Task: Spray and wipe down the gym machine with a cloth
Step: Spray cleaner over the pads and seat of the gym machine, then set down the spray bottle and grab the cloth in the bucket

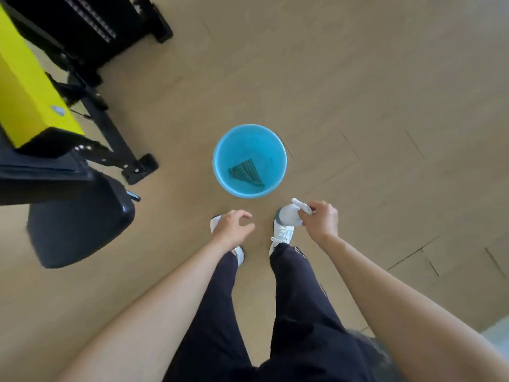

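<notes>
White spray bottle (pixel 287 216) held in right hand (pixel 321 220); folded teal cloth (pixel 246 173) lies in blue bucket (pixel 275 150).

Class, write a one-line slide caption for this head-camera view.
Right hand grips a white spray bottle, left hand open, near a blue bucket holding a cloth.

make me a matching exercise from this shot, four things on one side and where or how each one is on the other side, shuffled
Things
1. cloth
2. spray bottle
3. gym machine
4. left hand

Places or states
A. gripped by the right hand
B. lying in the blue bucket
C. holds nothing, fingers loosely curled
D. at the left of the view, yellow and black

Pairs: 1-B, 2-A, 3-D, 4-C
</notes>
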